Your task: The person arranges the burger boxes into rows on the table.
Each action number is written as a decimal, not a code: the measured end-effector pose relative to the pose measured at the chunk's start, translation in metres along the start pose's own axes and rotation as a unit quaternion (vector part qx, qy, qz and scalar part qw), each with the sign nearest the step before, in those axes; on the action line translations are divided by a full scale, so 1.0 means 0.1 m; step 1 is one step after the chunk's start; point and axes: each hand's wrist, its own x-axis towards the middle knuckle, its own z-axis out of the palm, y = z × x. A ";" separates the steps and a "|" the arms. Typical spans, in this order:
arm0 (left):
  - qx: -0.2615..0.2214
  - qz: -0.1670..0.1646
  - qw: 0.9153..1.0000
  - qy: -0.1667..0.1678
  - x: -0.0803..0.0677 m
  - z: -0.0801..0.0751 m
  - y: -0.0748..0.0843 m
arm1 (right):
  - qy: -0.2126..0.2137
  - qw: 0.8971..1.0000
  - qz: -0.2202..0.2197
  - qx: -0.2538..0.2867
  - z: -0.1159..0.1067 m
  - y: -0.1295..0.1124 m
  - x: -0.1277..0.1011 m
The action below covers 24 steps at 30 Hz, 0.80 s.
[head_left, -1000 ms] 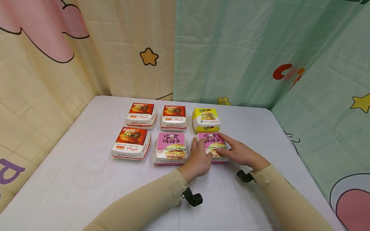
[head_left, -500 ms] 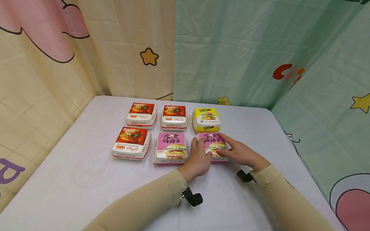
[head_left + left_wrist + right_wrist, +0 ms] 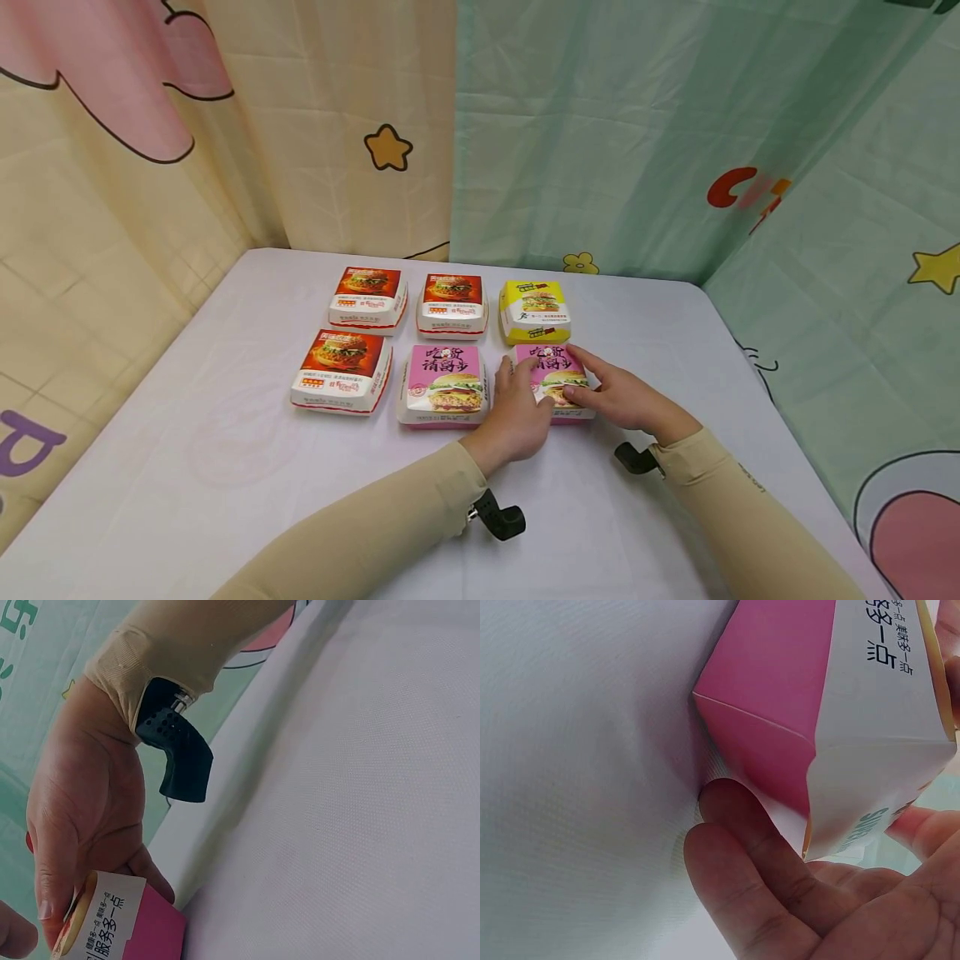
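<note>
A pink-and-white burger box (image 3: 558, 379) stands at the right end of the front row in the head view. My left hand (image 3: 516, 417) holds it along its left side, thumb towards the near edge. From the right, my right hand (image 3: 630, 400) holds the same box, thumb on the lid and index finger at the far corner. In the right wrist view the right hand's fingers (image 3: 742, 877) are bent lightly beside the box's pink base. Only a bit of the left thumb (image 3: 15, 930) shows in the left wrist view.
Left of the held box is a second pink burger box (image 3: 445, 387). A yellow box (image 3: 536, 312) sits behind the held one. Several red-and-white burger boxes (image 3: 341, 372) stand to the left on the white table (image 3: 225, 467). Printed curtains (image 3: 585, 150) hang behind and beside it.
</note>
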 end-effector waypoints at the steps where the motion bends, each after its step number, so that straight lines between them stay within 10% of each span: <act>1: 0.000 0.003 1.000 -0.002 -0.01 0.00 0.01 | -0.001 1.000 0.000 0.001 0.00 0.00 0.00; 24: 0.057 0.097 0.993 -0.045 -0.29 -0.22 0.16 | 0.006 1.000 -0.001 0.003 -0.02 0.01 -0.02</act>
